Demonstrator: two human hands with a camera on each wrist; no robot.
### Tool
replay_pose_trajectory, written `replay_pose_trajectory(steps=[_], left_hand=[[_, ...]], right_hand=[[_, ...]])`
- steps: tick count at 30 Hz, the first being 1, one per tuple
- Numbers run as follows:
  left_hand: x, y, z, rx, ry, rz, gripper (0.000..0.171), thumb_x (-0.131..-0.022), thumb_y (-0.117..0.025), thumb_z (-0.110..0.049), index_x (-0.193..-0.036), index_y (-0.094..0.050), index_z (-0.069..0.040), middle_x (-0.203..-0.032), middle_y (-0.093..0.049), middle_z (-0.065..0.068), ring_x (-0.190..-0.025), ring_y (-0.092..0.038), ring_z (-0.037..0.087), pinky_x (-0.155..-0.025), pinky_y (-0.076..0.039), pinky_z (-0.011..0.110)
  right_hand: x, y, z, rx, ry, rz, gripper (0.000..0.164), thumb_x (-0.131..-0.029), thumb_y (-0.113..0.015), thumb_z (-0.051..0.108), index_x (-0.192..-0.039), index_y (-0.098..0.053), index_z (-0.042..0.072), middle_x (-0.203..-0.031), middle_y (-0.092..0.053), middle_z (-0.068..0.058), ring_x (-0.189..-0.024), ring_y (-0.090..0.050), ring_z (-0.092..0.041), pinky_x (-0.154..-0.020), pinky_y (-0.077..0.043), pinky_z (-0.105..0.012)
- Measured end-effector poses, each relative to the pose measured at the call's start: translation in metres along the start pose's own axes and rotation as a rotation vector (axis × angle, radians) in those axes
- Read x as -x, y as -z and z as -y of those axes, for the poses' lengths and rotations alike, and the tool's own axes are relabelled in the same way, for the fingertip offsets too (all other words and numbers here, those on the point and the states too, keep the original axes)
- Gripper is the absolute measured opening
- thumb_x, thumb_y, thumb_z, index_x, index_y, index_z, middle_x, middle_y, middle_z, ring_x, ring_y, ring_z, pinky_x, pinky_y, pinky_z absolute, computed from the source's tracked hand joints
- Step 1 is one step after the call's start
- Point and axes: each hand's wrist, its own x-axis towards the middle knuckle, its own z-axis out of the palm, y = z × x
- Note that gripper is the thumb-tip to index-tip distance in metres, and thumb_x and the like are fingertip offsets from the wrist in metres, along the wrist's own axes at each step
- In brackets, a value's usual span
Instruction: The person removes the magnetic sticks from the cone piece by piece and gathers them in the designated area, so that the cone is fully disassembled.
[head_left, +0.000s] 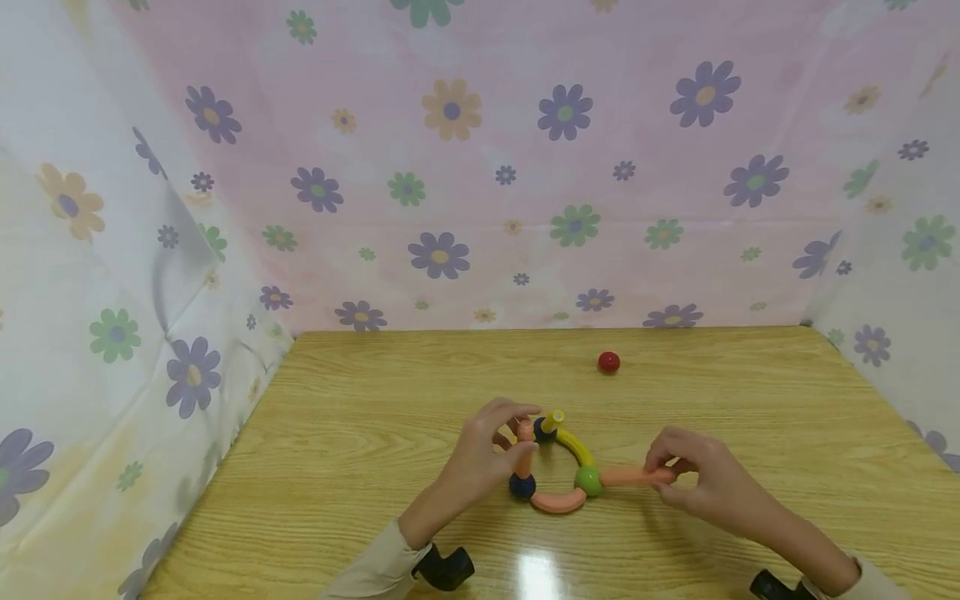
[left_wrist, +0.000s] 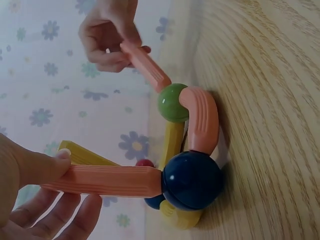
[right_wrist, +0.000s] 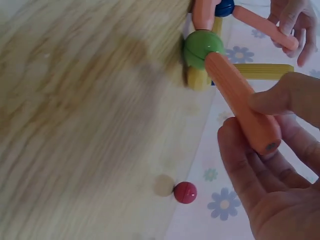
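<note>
A small toy frame of rods and balls sits near the front middle of the wooden table (head_left: 360, 417), between the two hands. The left hand (head_left: 480, 458) pinches the top of a straight pink rod (head_left: 525, 454) between thumb and fingers; this rod stands nearly upright, its lower end joined to a dark blue ball (head_left: 522, 486) on the table. From that ball a curved pink rod (head_left: 558, 502) lies flat, bowing toward the person and running right to a green ball (head_left: 588, 480). The right hand (head_left: 697, 479) grips the far end of a second straight rod (head_left: 636, 477), thumb on top and fingers curled beneath; its long axis lies almost level, running left to right, with its inner end touching the green ball and its free end pointing toward the right. A curved yellow rod (head_left: 576, 446) arches from the green ball up and back to another dark ball (head_left: 542, 430) near the left fingertips, where a short yellow rod (head_left: 553, 419) sticks upward. A red ball (head_left: 608, 362) rests alone, well apart, toward the back of the table by the flowered cloth (head_left: 450, 167).
</note>
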Motion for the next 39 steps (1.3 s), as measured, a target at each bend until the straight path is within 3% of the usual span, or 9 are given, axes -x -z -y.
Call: replay_pose_trajectory(steps=[8, 14, 18, 25, 29, 33, 39], left_hand=[[0.012, 0.01, 0.003, 0.008, -0.02, -0.067, 0.034, -0.08, -0.073, -0.001, -0.109, -0.065, -0.018, -0.104, -0.059, -0.002, -0.088, -0.057, 0.013, -0.066, -0.053, 0.025], [0.03, 0.022, 0.009, 0.009, -0.043, -0.116, 0.031, -0.078, -0.075, 0.003, -0.1, -0.064, -0.016, -0.098, -0.059, -0.002, -0.086, -0.059, 0.015, -0.065, -0.054, 0.024], [0.043, 0.031, 0.012, -0.031, -0.006, -0.125, 0.025, -0.078, -0.075, 0.003, -0.094, -0.066, -0.013, -0.096, -0.058, -0.003, -0.084, -0.059, 0.014, -0.064, -0.054, 0.023], [0.057, 0.042, 0.015, -0.101, 0.1, -0.054, 0.02, -0.075, -0.076, 0.005, -0.091, -0.068, -0.005, -0.092, -0.061, -0.001, -0.081, -0.06, 0.015, -0.066, -0.053, 0.021], [0.06, 0.045, 0.018, -0.144, 0.127, -0.001, 0.02, -0.076, -0.075, 0.006, -0.09, -0.07, -0.006, -0.093, -0.063, -0.001, -0.083, -0.061, 0.016, -0.068, -0.052, 0.022], [0.062, 0.047, 0.02, -0.201, 0.129, 0.054, 0.021, -0.076, -0.074, 0.009, -0.089, -0.07, -0.006, -0.091, -0.063, -0.002, -0.081, -0.06, 0.013, -0.067, -0.052, 0.024], [0.063, 0.046, 0.025, -0.271, 0.142, 0.118, 0.021, -0.075, -0.074, 0.009, -0.088, -0.07, -0.007, -0.089, -0.063, 0.0, -0.078, -0.057, 0.011, -0.064, -0.048, 0.023]], right_hand=[[0.01, -0.002, -0.014, 0.035, -0.066, 0.104, 0.04, -0.069, -0.07, -0.015, -0.086, -0.062, 0.019, -0.084, -0.056, 0.007, -0.072, -0.057, -0.005, -0.055, -0.051, -0.023], [0.013, -0.005, -0.019, 0.012, -0.078, 0.157, 0.035, -0.071, -0.074, -0.011, -0.089, -0.061, 0.016, -0.084, -0.057, 0.005, -0.072, -0.056, -0.005, -0.054, -0.05, -0.024], [0.013, -0.005, -0.02, -0.007, -0.094, 0.201, 0.032, -0.075, -0.074, -0.007, -0.091, -0.06, 0.016, -0.085, -0.058, 0.006, -0.073, -0.055, -0.004, -0.054, -0.049, -0.025], [0.009, -0.006, -0.018, 0.025, -0.031, 0.258, 0.034, -0.074, -0.072, -0.009, -0.088, -0.058, 0.018, -0.081, -0.056, 0.007, -0.07, -0.052, -0.002, -0.052, -0.046, -0.023], [-0.001, -0.01, -0.01, 0.063, -0.061, 0.278, 0.024, -0.081, -0.072, 0.0, -0.087, -0.058, 0.019, -0.08, -0.054, 0.011, -0.07, -0.05, -0.001, -0.053, -0.046, -0.023], [-0.017, -0.015, 0.003, 0.096, -0.122, 0.246, 0.013, -0.085, -0.072, 0.016, -0.088, -0.06, 0.018, -0.08, -0.054, 0.013, -0.071, -0.05, -0.002, -0.055, -0.046, -0.023], [-0.044, -0.022, 0.02, 0.13, -0.081, 0.166, 0.027, -0.078, -0.073, 0.0, -0.096, -0.06, 0.015, -0.086, -0.056, 0.007, -0.074, -0.052, -0.009, -0.057, -0.048, -0.024]])
